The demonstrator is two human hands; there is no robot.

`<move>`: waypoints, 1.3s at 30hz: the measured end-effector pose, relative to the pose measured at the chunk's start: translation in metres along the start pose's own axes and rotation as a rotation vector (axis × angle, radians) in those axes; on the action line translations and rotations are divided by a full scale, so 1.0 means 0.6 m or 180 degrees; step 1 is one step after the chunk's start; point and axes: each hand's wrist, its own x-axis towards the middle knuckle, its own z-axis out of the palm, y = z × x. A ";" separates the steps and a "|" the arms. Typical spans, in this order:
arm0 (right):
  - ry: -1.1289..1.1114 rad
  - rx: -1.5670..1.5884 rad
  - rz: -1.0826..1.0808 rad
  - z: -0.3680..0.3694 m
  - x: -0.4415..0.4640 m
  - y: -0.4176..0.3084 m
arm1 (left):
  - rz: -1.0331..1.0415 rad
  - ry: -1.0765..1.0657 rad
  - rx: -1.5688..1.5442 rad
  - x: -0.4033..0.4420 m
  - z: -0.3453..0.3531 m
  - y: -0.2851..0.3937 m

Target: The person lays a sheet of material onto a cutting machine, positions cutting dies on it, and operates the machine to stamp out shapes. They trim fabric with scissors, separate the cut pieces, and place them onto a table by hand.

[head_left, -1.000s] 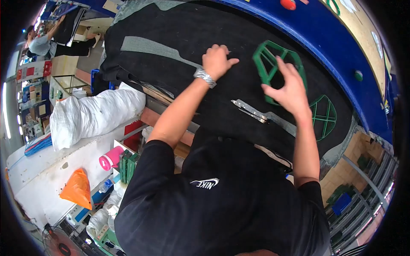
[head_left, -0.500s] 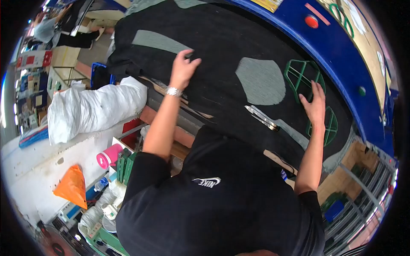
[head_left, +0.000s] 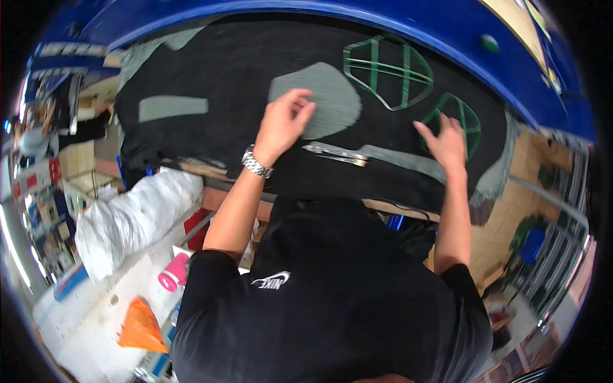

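My left hand [head_left: 285, 124], with a metal watch on the wrist, hovers over the near left edge of a rounded grey patch [head_left: 325, 96] in the black sheet material [head_left: 236, 64]. Its fingers are loosely bent and apart, with nothing in them. At the right, my right hand [head_left: 447, 143] is over the smaller green cutting die [head_left: 472, 121], thumb spread from the fingers; whether the fingertips touch the die I cannot tell. A larger green cutting die [head_left: 391, 71] lies farther up on the sheet. Between my hands rests a slim silver tool [head_left: 337, 154].
A blue machine beam [head_left: 255, 7] curves along the far side. Grey strips [head_left: 172, 108] show in the sheet at left and near the silver tool. On the left are a white wrapped roll [head_left: 137, 217], a pink container [head_left: 174, 273] and an orange bag [head_left: 142, 325].
The view has turned to the right. My left hand has moved from near the grey strip to the rounded grey patch. My right hand has shifted from the larger die to the smaller one.
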 end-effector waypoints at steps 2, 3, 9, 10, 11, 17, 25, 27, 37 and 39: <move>-0.0035 -0.0359 0.0011 0.017 -0.003 -0.006 | 0.0221 -0.0818 0.0025 0.019 0.095 0.048; 0.0139 -0.0166 -0.0035 0.026 -0.001 0.005 | 0.0344 -0.1125 0.0003 0.026 0.143 0.067; 0.0248 0.2224 0.0346 -0.080 -0.028 0.119 | 0.0750 -0.1382 0.0323 0.062 0.352 0.119; 0.0292 0.3021 0.0464 -0.086 -0.035 0.164 | 0.0895 -0.1163 0.0573 0.069 0.379 0.126; 0.0472 0.3439 0.0465 -0.092 -0.042 0.203 | 0.0937 -0.1002 0.0847 0.075 0.404 0.134; 0.0693 0.4755 0.0336 -0.118 -0.057 0.335 | 0.0592 -0.0673 0.1917 0.102 0.485 0.163; 0.0779 0.4996 0.0149 -0.084 -0.066 0.361 | 0.0533 -0.0335 0.1824 0.087 0.489 0.161; 0.0946 0.5079 0.0483 -0.082 -0.083 0.348 | 0.0498 -0.0201 0.1944 0.072 0.491 0.170; 0.0804 0.4944 -0.0101 -0.080 -0.081 0.346 | 0.0463 -0.0491 0.0245 0.085 0.498 0.146; 0.0690 0.4818 0.0115 -0.086 -0.081 0.318 | 0.0510 -0.0606 -0.0364 0.075 0.464 0.140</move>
